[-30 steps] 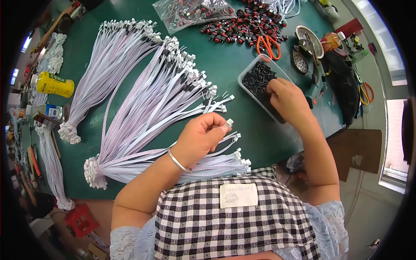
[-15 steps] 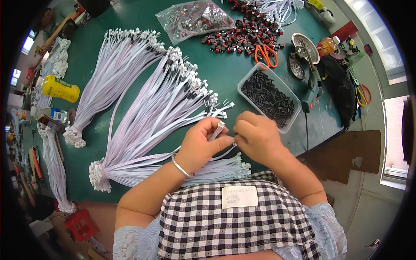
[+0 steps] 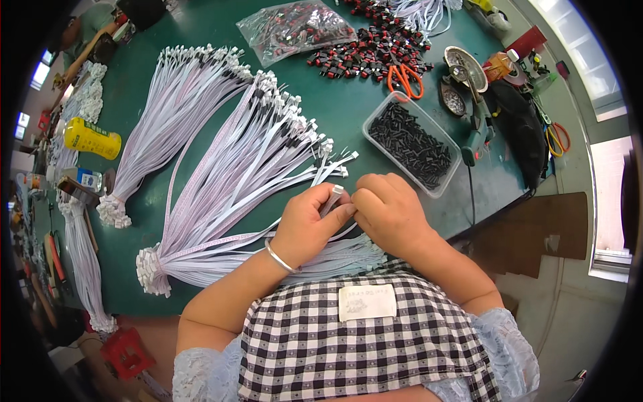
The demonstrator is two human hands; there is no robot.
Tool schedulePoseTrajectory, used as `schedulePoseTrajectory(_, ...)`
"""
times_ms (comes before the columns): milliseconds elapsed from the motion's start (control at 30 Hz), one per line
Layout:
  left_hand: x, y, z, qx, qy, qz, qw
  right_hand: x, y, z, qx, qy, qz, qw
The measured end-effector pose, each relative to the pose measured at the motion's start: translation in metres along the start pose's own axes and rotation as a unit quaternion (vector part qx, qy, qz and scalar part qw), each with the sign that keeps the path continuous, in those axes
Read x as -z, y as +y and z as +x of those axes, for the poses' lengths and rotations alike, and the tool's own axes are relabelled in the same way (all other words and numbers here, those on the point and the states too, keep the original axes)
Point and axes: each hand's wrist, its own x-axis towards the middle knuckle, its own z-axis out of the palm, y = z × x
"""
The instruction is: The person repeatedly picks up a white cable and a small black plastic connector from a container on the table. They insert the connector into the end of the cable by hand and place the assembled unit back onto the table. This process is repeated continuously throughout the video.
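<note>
My left hand (image 3: 307,222), with a silver bangle at the wrist, is closed around a flat white cable; its white connector end (image 3: 335,193) sticks up between thumb and fingers. Against the left thumb tip, my right hand (image 3: 392,213) is closed in a pinch, and its fingers hide whatever they hold. A thin wire runs beneath both hands. Spread on the table to the left is a large bundle of flat white and pinkish cables (image 3: 224,177), some with black sleeves near their connectors. Beyond my right hand stands a clear plastic tub (image 3: 434,193) full of short black tubes (image 3: 410,144).
On the green table (image 3: 201,20), a second cable bundle (image 3: 174,114) lies farther left, near a yellow bottle (image 3: 92,138). At the back are a clear bag (image 3: 295,33), black-and-red parts (image 3: 375,50) and orange-handled scissors (image 3: 405,82). A green-handled tool (image 3: 477,137) with a cord lies right.
My right hand has shifted slightly left, and its fingertips now meet my left thumb. My left hand keeps its hold on the cable. The whole view has moved a little.
</note>
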Motion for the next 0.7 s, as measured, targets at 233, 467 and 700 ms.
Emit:
schedulePoseTrajectory(233, 0.003, -0.003, 0.001, 0.040, -0.010, -0.054, 0.998, 0.007, -0.007, 0.002, -0.155, -0.008, 0.152, 0.976)
schedulePoseTrajectory(467, 0.002, -0.016, 0.004, 0.032, -0.016, -0.146, 0.989, 0.009, 0.002, -0.001, -0.279, -0.051, 0.405, 0.869)
schedulePoseTrajectory(700, 0.007, -0.012, 0.003, 0.036, -0.043, -0.085, 0.995, -0.002, 0.010, -0.011, -0.346, -0.044, 0.541, 0.765)
